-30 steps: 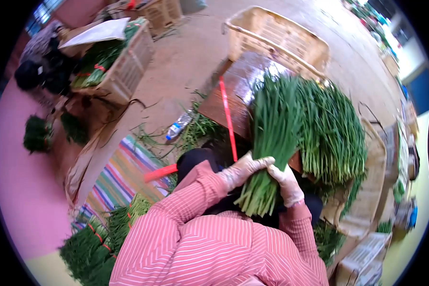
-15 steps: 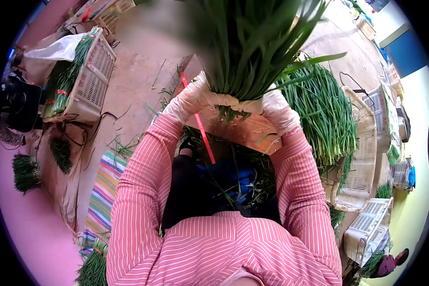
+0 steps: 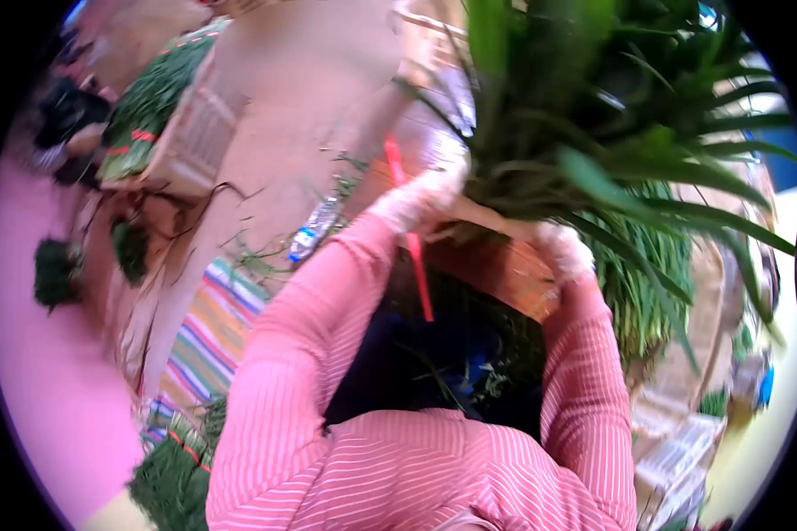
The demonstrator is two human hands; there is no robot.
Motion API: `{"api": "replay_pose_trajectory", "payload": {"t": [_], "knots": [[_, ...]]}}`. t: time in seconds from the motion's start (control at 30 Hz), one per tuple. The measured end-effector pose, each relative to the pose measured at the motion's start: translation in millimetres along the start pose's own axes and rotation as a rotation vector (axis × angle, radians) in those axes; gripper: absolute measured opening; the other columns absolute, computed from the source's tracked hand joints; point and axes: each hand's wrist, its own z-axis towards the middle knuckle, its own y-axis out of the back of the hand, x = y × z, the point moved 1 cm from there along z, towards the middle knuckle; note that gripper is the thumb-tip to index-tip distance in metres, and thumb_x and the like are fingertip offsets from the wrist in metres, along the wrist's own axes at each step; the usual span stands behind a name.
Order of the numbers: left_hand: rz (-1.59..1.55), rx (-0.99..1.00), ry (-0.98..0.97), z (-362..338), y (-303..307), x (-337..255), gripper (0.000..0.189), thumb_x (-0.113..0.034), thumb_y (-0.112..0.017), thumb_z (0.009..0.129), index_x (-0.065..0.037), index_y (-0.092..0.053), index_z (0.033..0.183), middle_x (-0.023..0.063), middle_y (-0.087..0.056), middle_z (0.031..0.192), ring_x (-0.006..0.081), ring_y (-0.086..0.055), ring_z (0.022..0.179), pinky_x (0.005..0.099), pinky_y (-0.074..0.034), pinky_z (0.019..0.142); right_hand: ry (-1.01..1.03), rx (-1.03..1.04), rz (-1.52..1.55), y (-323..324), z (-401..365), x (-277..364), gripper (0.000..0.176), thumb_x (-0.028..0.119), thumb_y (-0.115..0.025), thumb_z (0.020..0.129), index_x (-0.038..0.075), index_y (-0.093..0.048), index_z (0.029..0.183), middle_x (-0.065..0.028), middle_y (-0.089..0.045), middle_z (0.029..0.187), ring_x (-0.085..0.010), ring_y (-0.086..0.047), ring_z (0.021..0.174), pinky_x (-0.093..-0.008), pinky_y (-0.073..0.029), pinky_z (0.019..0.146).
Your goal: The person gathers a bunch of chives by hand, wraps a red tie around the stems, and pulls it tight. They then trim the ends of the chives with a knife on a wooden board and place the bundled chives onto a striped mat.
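Observation:
A big bunch of leafy green chives (image 3: pixel 540 115) is held up in front of me, its blades fanning out up and to the right, blurred by motion. My left hand (image 3: pixel 429 190), in a whitish glove, wraps round the gathered base from the left. On the right side of that base, my gloved right hand (image 3: pixel 562 252) grips it too. Below the hands is an orange-brown board (image 3: pixel 496 270) with scraps on it. A red strip (image 3: pixel 419 274) hangs beside my left wrist. Behind my right hand lies a pile of more chives (image 3: pixel 651 292).
At left stands a crate (image 3: pixel 195 146) of chives tied with red bands. A plastic bottle (image 3: pixel 314 230) lies on the floor near a striped cloth (image 3: pixel 208 341). Another tied bunch (image 3: pixel 173 469) is at lower left; pale crates (image 3: pixel 682 451) stand at right.
The bunch has tilted and swung to the right, its blades now spread wide. Both hands have shifted right with it, still gripping. The view has turned slightly, and a bottle now shows.

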Motion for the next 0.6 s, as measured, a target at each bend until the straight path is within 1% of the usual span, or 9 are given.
{"api": "replay_pose_trajectory", "payload": {"t": [0.03, 0.07, 0.1, 0.17, 0.3, 0.43, 0.5, 0.53, 0.6], "knots": [[-0.134, -0.049, 0.027, 4.0, 9.7, -14.3, 0.037, -0.008, -0.076, 0.073, -0.006, -0.058, 0.106, 0.0117, -0.063, 0.106, 0.0174, -0.057, 0.098, 0.0355, -0.045, 0.071, 0.006, 0.005, 0.015, 3.4, 3.7, 8.3, 0.031, 0.019, -0.069, 0.084, 0.003, -0.063, 0.109, -0.0090, -0.066, 0.102, -0.0196, -0.062, 0.090, -0.0324, -0.050, 0.080], [-0.574, -0.125, 0.133, 9.5, 23.6, -39.1, 0.039, -0.007, -0.076, 0.073, -0.006, -0.058, 0.108, 0.0115, -0.063, 0.107, 0.0173, -0.058, 0.098, 0.0353, -0.046, 0.072, 0.003, 0.015, 0.025, 4.6, 5.8, 14.1, 0.031, 0.019, -0.069, 0.084, 0.003, -0.063, 0.109, -0.0086, -0.066, 0.102, -0.0192, -0.061, 0.090, -0.0323, -0.050, 0.080], [-0.807, -0.175, 0.157, 13.4, 34.5, -55.1, 0.041, -0.006, -0.076, 0.072, -0.005, -0.058, 0.109, 0.0112, -0.063, 0.107, 0.0172, -0.058, 0.098, 0.0350, -0.046, 0.074, -0.001, 0.024, 0.039, 7.2, 6.8, 20.9, 0.031, 0.019, -0.070, 0.084, 0.004, -0.063, 0.109, -0.0083, -0.066, 0.103, -0.0188, -0.061, 0.090, -0.0322, -0.050, 0.080], [-0.990, -0.205, 0.128, 18.6, 44.3, -71.8, 0.046, -0.003, -0.076, 0.070, -0.004, -0.057, 0.112, 0.0107, -0.064, 0.108, 0.0171, -0.059, 0.099, 0.0345, -0.047, 0.076, -0.026, 0.041, 0.073, 13.6, 6.1, 32.9, 0.031, 0.020, -0.071, 0.083, 0.004, -0.063, 0.109, -0.0075, -0.066, 0.103, -0.0180, -0.061, 0.090, -0.0320, -0.050, 0.080], [-1.123, -0.215, 0.061, 22.7, 50.3, -84.6, 0.054, 0.002, -0.076, 0.067, -0.002, -0.056, 0.117, 0.0098, -0.064, 0.110, 0.0167, -0.060, 0.099, 0.0334, -0.049, 0.081, -0.100, 0.082, 0.169, 27.7, 0.7, 49.1, 0.032, 0.020, -0.073, 0.082, 0.005, -0.064, 0.109, -0.0061, -0.066, 0.105, -0.0164, -0.060, 0.089, -0.0316, -0.050, 0.080], [-1.143, -0.235, 0.027, 23.0, 55.6, -93.0, 0.061, 0.006, -0.077, 0.065, 0.000, -0.054, 0.122, 0.0090, -0.065, 0.111, 0.0165, -0.061, 0.099, 0.0327, -0.051, 0.085, -0.173, 0.125, 0.233, 40.2, -6.2, 46.8, 0.033, 0.020, -0.074, 0.081, 0.005, -0.064, 0.108, -0.0050, -0.066, 0.106, -0.0152, -0.060, 0.089, -0.0314, -0.050, 0.081], [-1.103, -0.188, 0.065, 23.5, 56.5, -94.6, 0.084, 0.002, -0.083, 0.058, -0.002, -0.044, 0.132, 0.0100, -0.062, 0.118, 0.0174, -0.054, 0.108, 0.0329, -0.046, 0.094, -0.092, 0.195, 0.056, 41.8, -7.8, 38.5, 0.050, 0.044, -0.059, 0.090, 0.007, -0.058, 0.124, -0.0018, -0.065, 0.114, -0.0151, -0.060, 0.099, -0.0294, -0.047, 0.090], [-1.102, -0.191, 0.063, 24.8, 55.3, -92.7, 0.084, 0.002, -0.083, 0.058, -0.002, -0.044, 0.132, 0.0100, -0.062, 0.118, 0.0174, -0.054, 0.108, 0.0329, -0.046, 0.094, -0.090, 0.195, 0.053, 44.2, -2.0, 50.5, 0.050, 0.044, -0.059, 0.090, 0.007, -0.058, 0.124, -0.0018, -0.065, 0.114, -0.0151, -0.060, 0.099, -0.0294, -0.047, 0.090], [-1.078, -0.196, 0.038, 26.8, 52.8, -88.0, 0.088, 0.003, -0.084, 0.058, -0.002, -0.041, 0.135, 0.0103, -0.060, 0.122, 0.0177, -0.055, 0.108, 0.0330, -0.047, 0.092, -0.209, 0.395, -0.523, 48.5, 12.3, 78.1, 0.053, 0.045, -0.057, 0.091, 0.009, -0.052, 0.130, -0.0022, -0.059, 0.126, -0.0142, -0.056, 0.107, -0.0288, -0.045, 0.094]]}}
